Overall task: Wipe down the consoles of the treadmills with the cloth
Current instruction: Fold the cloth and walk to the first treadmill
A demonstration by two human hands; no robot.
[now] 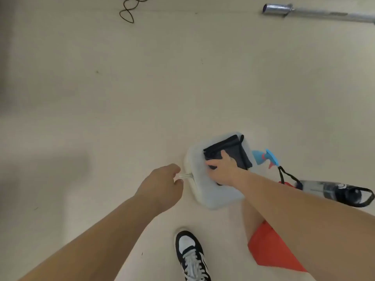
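Beige smooth floor (pixel 121 98) fills the view, seen from above; no treadmill console is in view.

Dark grey folded cloth with black edging (pixel 233 147): lies inside a translucent white plastic tub (pixel 215 197) that sits on the floor, in the tub's far half.

Right hand (pixel 223 171): reaches into the tub and rests on the near part of the cloth. Fingers lie spread and fairly straight on top of the fabric, thumb out along its near-left edge. No curl round the cloth is visible.

Left hand (pixel 160 185): just left of the tub, at the outer end of a small pale handle (pixel 186 175) that sticks out of the tub's left wall. Fingers are curled, thumb and forefinger on either side of the handle's tip. I cannot tell whether they actually clamp it.

Right of the tub, just beside its far corner: blue plastic spray-bottle head with a pink trigger (pixel 265 158). Further right of the tub: clear drinking bottle with a black cap (pixel 328 189), lying on its side, with a black strap looped near it.

Near side of the tub: black-and-white laced trainer (pixel 190 256) and orange-red shorts (pixel 267 246) on the person's leg.

Well beyond the tub, far right: grey steel barbell (pixel 304 12) lying on the floor. Far left of that: looped thin black cable (pixel 129 9).
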